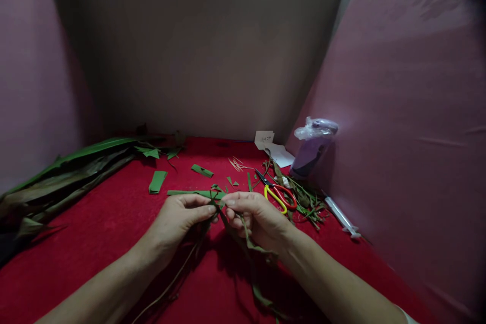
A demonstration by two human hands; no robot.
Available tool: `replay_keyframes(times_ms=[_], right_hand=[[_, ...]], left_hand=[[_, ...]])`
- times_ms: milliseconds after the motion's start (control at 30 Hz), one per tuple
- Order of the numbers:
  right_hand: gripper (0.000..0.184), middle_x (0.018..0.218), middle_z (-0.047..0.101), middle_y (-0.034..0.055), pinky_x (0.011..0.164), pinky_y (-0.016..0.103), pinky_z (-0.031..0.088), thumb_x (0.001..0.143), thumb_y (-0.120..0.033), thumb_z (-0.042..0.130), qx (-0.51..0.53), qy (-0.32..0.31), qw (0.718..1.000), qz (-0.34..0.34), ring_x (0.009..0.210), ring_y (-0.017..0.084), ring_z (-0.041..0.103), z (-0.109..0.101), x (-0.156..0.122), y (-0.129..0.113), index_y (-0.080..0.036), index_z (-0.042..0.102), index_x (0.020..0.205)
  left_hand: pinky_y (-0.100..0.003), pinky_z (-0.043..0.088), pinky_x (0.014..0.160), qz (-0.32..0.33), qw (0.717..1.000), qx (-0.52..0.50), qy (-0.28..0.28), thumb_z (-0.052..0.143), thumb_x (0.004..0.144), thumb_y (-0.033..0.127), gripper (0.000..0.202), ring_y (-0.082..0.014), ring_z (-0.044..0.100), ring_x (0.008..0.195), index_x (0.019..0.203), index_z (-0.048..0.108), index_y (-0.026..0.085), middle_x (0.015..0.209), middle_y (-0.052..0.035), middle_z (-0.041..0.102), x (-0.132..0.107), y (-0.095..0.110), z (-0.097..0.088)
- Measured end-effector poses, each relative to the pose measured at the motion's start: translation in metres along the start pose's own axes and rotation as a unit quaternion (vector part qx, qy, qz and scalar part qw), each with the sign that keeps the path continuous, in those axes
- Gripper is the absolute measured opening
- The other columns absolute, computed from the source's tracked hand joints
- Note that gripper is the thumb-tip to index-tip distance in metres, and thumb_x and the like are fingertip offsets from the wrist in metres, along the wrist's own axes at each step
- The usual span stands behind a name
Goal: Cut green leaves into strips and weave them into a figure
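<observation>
Both hands meet over the middle of the red cloth, pinching a bundle of leaf strips (218, 203) between thumbs and fingertips. My left hand (180, 217) is closed on the bundle's left side. From the other side my right hand (256, 212) is closed on it too, its fingers curled. Long wilted strips (253, 268) and a thin stem (170, 283) hang down from the grip toward me. A flat green leaf strip (190, 193) lies just beyond my fingertips; whether it joins the bundle I cannot tell.
Scissors (281, 197) with yellow and red handles lie right of my right hand, beside dried leaf scraps (307, 200). Farther right are a syringe (341, 216) and a purple container (313, 149). Toothpicks (238, 164) and cut leaf pieces (157, 182) lie beyond. Long leaves (83, 162) line the left.
</observation>
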State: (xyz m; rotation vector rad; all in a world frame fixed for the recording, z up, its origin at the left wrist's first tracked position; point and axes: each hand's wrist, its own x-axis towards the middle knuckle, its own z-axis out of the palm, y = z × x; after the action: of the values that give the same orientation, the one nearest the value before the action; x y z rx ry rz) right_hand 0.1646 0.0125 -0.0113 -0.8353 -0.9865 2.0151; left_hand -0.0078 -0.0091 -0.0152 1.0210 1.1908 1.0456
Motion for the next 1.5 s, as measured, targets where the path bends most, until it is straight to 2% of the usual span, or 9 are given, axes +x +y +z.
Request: replay_keyframes(times_ms=[133, 367, 800, 867, 967, 1067, 1200, 1400, 1500], right_hand=[[0.030, 0.057, 0.064, -0.0007, 0.033, 0.013, 0.029, 0.060, -0.019, 0.075, -0.003, 0.003, 1.000, -0.003, 0.041, 0.007, 0.052, 0.000, 0.000, -0.005, -0.014, 0.059, 0.085], [0.026, 0.072, 0.070, 0.0036, 0.039, 0.013, 0.036, 0.064, -0.015, 0.072, -0.013, -0.003, 0.997, -0.076, 0.049, 0.007, 0.055, 0.004, -0.008, -0.010, -0.014, 0.063, 0.087], [0.023, 0.077, 0.069, 0.0026, 0.050, 0.016, 0.039, 0.063, -0.011, 0.068, 0.029, -0.009, 0.996, -0.088, 0.055, 0.005, 0.056, 0.002, -0.011, -0.018, -0.014, 0.067, 0.086], [0.022, 0.070, 0.065, 0.0001, 0.049, 0.017, 0.039, 0.063, -0.009, 0.062, -0.006, 0.002, 0.995, -0.101, 0.052, 0.005, 0.053, 0.000, -0.008, -0.019, -0.014, 0.066, 0.083], [0.018, 0.063, 0.059, -0.0018, 0.046, 0.019, 0.036, 0.070, -0.011, 0.052, -0.148, 0.039, 0.978, -0.142, 0.046, 0.006, 0.047, -0.003, -0.005, -0.019, -0.014, 0.063, 0.083], [0.017, 0.068, 0.057, -0.0012, 0.050, 0.023, 0.037, 0.080, -0.018, 0.051, -0.350, 0.079, 0.904, -0.230, 0.052, 0.009, 0.047, -0.006, -0.004, -0.016, -0.017, 0.060, 0.095], [0.032, 0.091, 0.061, 0.0041, 0.067, 0.027, 0.040, 0.082, -0.014, 0.057, -0.596, 0.080, 0.709, -0.369, 0.077, 0.014, 0.055, -0.008, -0.006, -0.010, -0.020, 0.054, 0.113], [0.018, 0.087, 0.060, 0.0034, 0.056, 0.026, 0.031, 0.091, -0.016, 0.047, -0.796, 0.045, 0.445, -0.407, 0.065, 0.013, 0.049, -0.012, -0.008, -0.010, -0.022, 0.059, 0.103], [0.019, 0.077, 0.058, 0.0026, 0.057, 0.027, 0.029, 0.093, -0.018, 0.043, -0.823, 0.046, 0.381, -0.418, 0.065, 0.014, 0.047, -0.013, -0.008, -0.013, -0.020, 0.062, 0.090]], left_hand=[[-0.022, 0.036, 0.049, -0.002, 1.000, 0.015, -0.006, 0.075, 0.062, 0.028, 0.016, -0.0098, 0.050, 0.047, 0.068, 0.069, 0.015, 0.055, 0.0002, 0.063, -0.001, 0.000, 0.001], [-0.024, 0.036, 0.049, -0.014, 0.999, 0.039, -0.018, 0.072, 0.063, 0.026, 0.013, -0.0108, 0.051, 0.047, 0.064, 0.067, 0.014, 0.055, -0.0018, 0.064, -0.003, 0.001, 0.002], [-0.023, 0.037, 0.049, -0.032, 0.999, 0.012, -0.018, 0.072, 0.064, 0.024, 0.014, -0.0109, 0.053, 0.045, 0.064, 0.063, 0.013, 0.055, -0.0034, 0.067, -0.004, 0.005, 0.001], [-0.024, 0.038, 0.049, -0.033, 0.999, 0.012, -0.014, 0.073, 0.063, 0.024, 0.014, -0.0119, 0.054, 0.046, 0.064, 0.063, 0.014, 0.055, -0.0038, 0.067, -0.004, 0.005, 0.002], [-0.025, 0.038, 0.050, -0.040, 0.999, 0.017, -0.008, 0.074, 0.062, 0.024, 0.015, -0.0128, 0.055, 0.047, 0.063, 0.063, 0.014, 0.054, -0.0034, 0.066, -0.004, 0.004, 0.002], [-0.025, 0.038, 0.049, -0.038, 0.999, 0.020, -0.010, 0.073, 0.062, 0.024, 0.015, -0.0125, 0.054, 0.046, 0.062, 0.063, 0.014, 0.054, -0.0038, 0.066, -0.004, 0.004, 0.002], [-0.025, 0.037, 0.049, -0.033, 0.999, 0.020, -0.022, 0.071, 0.063, 0.023, 0.013, -0.0122, 0.053, 0.045, 0.061, 0.063, 0.014, 0.055, -0.0046, 0.067, -0.003, 0.004, 0.001], [-0.024, 0.037, 0.049, -0.037, 0.999, 0.032, -0.022, 0.071, 0.063, 0.024, 0.014, -0.0115, 0.052, 0.045, 0.060, 0.063, 0.014, 0.053, -0.0040, 0.066, -0.004, 0.004, 0.001], [-0.024, 0.035, 0.048, -0.038, 0.998, 0.044, -0.024, 0.071, 0.064, 0.025, 0.014, -0.0115, 0.052, 0.045, 0.061, 0.063, 0.014, 0.054, -0.0044, 0.067, -0.003, 0.004, 0.000]])
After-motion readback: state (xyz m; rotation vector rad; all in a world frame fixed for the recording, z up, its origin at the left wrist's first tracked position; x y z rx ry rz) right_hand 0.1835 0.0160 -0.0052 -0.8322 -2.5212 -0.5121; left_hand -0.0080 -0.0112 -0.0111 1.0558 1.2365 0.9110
